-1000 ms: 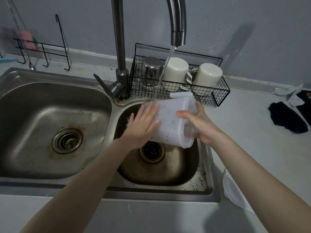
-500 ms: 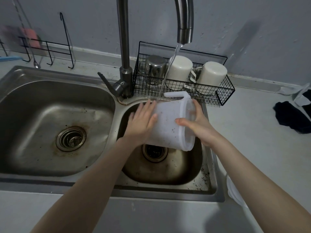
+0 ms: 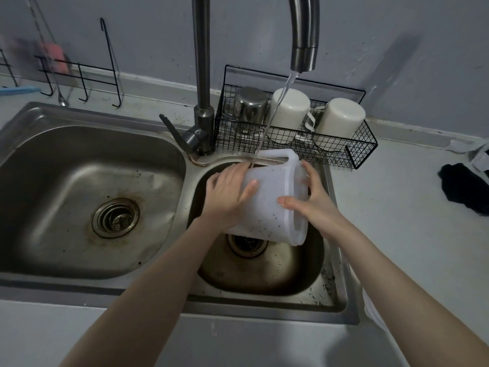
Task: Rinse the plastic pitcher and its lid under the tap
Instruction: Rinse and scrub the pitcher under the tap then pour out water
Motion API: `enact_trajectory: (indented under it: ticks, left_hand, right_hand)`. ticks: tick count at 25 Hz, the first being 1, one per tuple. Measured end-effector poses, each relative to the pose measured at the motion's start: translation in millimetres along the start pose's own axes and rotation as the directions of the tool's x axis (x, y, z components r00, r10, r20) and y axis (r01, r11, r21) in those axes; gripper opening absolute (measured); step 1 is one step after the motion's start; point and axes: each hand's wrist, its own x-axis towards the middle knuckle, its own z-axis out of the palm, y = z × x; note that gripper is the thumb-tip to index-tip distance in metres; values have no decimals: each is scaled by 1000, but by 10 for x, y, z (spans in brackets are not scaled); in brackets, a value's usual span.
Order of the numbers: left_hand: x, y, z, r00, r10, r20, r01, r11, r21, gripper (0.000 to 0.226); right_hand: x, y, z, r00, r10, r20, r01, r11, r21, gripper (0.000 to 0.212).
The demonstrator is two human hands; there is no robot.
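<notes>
The left hand (image 3: 229, 196) is laid flat on the translucent white plastic pitcher (image 3: 267, 207), which is gripped at its rim by the right hand (image 3: 316, 201), sideways over the small steel basin (image 3: 264, 276). Three inverted cups (image 3: 289, 112) are held in a black wire basket (image 3: 354, 154).

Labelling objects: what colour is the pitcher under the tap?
The pitcher is translucent white with small dark specks, clearest in the head view.
</notes>
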Motion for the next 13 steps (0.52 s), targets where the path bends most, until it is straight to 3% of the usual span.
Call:
enact_trajectory:
  ticks: [3,7,13]
  left_hand:
    - [28,214,36,999,-29,-31,31,998,54,45]
    - [108,524,-47,988,125,-92,-125,992,0,57]
    - [127,88,-160,998,-60,35,61,998,-26,45]
  right_hand:
    - [-32,32,60,999,-39,29,40,997,-70,101]
    - [-46,-2,148,995,-96,32,98,992,-81,99]
    - [-112,-50,-47,994,-107,24,109,992,-65,98]
